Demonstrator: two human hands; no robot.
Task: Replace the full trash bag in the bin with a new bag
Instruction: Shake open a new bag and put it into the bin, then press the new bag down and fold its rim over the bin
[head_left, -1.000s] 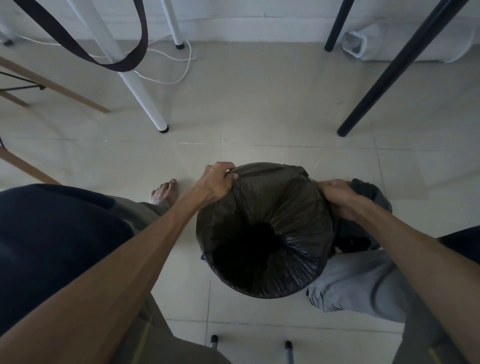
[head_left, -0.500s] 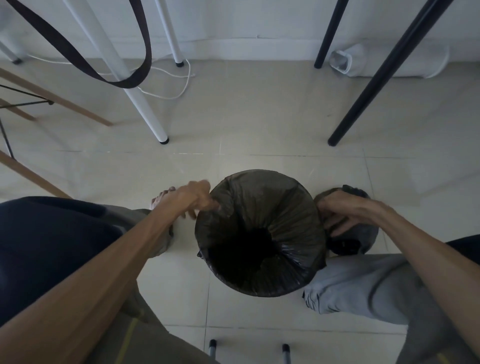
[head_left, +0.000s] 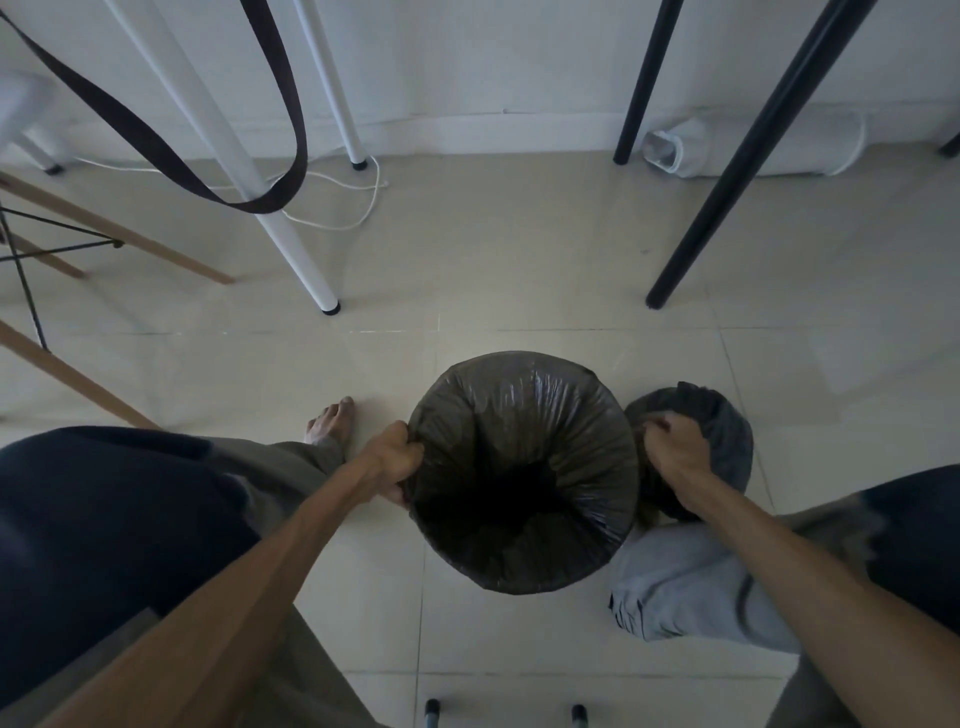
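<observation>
Nearest, two small dark furniture feet stand on the tiled floor just this side of the bin. That bin stands on the tiles between the person's knees, and a new black bag lines it, its mouth open and its edge folded down over the rim. At the bin's left edge the left hand has a tight grip, fingers curled round a fold of the bag's plastic. Just right of the bin, the right hand rests with curled fingers on a full dark bag that sits on the floor touching the bin's side; whether the grip pinches that bag or only presses it, I cannot tell. Left of the bin, a bare foot is flat on the floor. Beyond the bin stand a white leg and a black leg, with a dark strap hanging and a white cable lying near the wall.
</observation>
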